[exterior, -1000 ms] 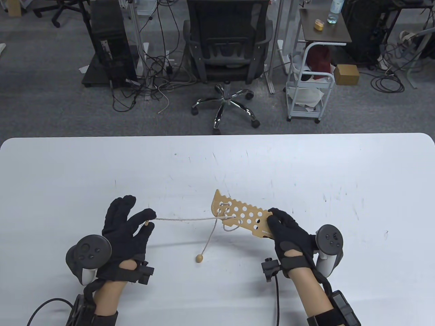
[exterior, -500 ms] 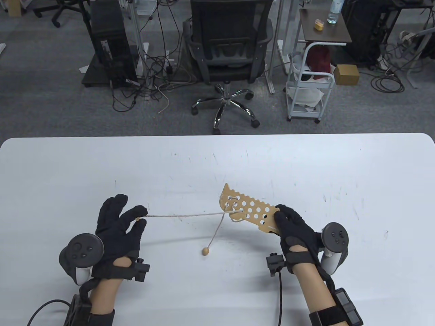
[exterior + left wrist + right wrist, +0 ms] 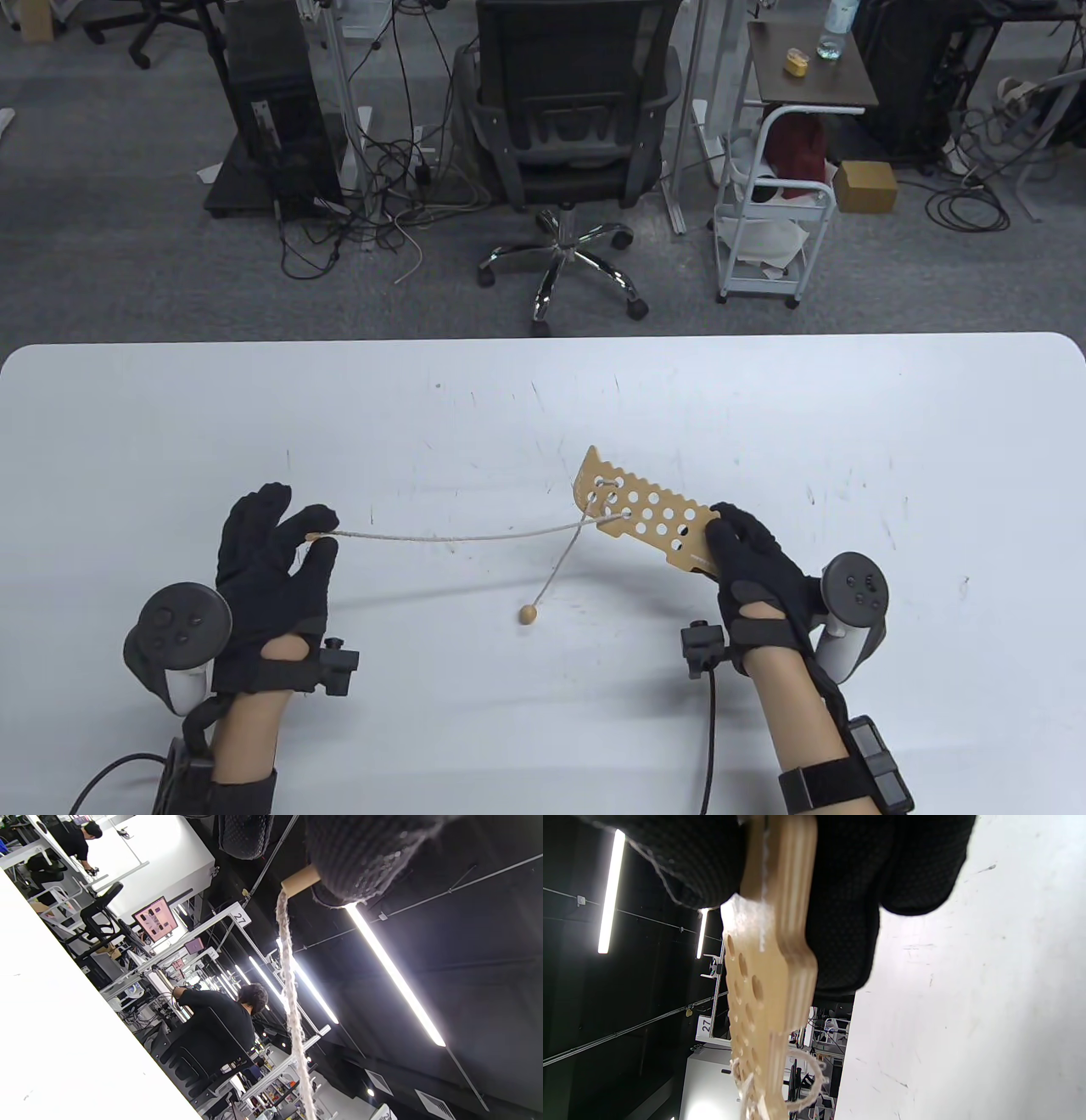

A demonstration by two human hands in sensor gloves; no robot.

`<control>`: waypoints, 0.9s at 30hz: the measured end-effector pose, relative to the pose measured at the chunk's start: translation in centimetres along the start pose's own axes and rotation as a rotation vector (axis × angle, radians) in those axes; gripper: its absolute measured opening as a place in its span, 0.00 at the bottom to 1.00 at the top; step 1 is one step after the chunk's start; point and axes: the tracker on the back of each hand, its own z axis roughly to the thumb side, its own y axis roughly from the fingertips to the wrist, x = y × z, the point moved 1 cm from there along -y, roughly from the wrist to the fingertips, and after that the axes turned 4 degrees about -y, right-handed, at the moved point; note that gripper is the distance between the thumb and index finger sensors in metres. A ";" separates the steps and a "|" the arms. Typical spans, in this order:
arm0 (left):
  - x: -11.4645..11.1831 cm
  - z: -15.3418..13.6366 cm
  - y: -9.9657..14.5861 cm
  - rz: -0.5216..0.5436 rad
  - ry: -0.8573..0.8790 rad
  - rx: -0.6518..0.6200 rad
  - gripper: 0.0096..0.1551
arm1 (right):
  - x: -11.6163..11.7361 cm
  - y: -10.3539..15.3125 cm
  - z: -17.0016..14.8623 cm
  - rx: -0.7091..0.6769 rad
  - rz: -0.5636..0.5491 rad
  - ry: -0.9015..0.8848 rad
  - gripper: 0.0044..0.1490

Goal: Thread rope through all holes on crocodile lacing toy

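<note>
Table (image 3: 543, 399): white top filling the lower half of the table view, both gloved hands in from the bottom edge.
Right hand (image 3: 751, 564): lower right, fingers and thumb clamped on one end of the crocodile lacing toy (image 3: 649, 515), holding it up off the surface.
Left hand (image 3: 267, 564): lower left, thumb and forefinger pinching the wooden tip (image 3: 300, 880) of the rope (image 3: 450, 536).
Rope: runs nearly taut from that pinch across to the holes at the toy's far end.
Bead (image 3: 529, 615): hangs on the rope's other end, low centre, at the table.
</note>
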 end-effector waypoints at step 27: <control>1.0 -1.1 -0.3 0.028 0.010 0.054 0.25 | -3.5 -1.2 -1.0 0.034 -0.179 -0.007 0.28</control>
